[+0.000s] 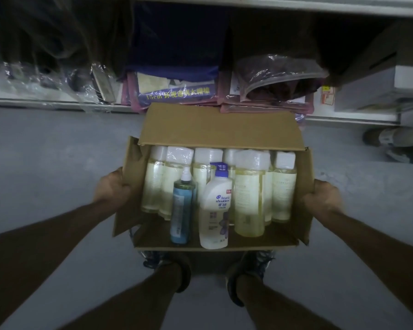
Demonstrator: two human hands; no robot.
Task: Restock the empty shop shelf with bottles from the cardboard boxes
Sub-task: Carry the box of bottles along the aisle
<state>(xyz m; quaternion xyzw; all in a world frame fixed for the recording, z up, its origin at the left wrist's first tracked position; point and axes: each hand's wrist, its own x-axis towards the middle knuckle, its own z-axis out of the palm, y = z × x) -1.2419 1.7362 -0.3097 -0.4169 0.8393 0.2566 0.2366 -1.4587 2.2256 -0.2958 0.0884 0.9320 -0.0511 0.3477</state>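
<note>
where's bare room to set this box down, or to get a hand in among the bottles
Bare grey floor lies left of the cardboard box, before the low shelf. Inside, bare box bottom shows along the near wall, either side of the blue spray bottle and white shampoo bottle. The yellow bottles behind and the shelf's packets are crowded.

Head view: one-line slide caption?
The left hand and right hand grip opposite side flaps of an open cardboard box of bottles, facing a low shelf.
</note>
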